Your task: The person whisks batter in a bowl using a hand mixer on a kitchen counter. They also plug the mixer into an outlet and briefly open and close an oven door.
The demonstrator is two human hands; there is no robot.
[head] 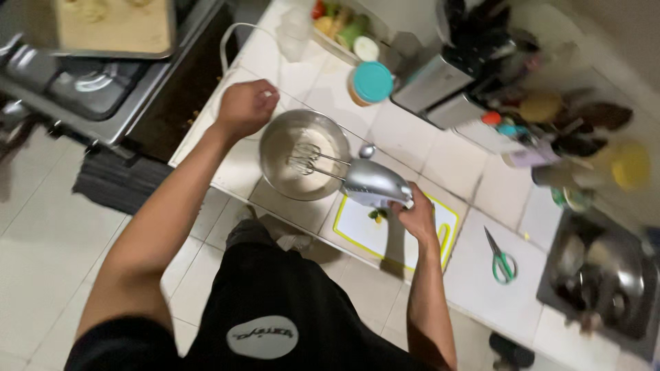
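While the right hand (414, 214) clamps the hand mixer (371, 184), batter could splatter should the left hand's (245, 106) closed grip slip off the metal bowl (275, 141)

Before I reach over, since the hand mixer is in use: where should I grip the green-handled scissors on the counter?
Grip the scissors by the green loops, coming from the counter's front edge. They lie flat with the blades pointing away, toward the wall, so the handles are the near, safe end.
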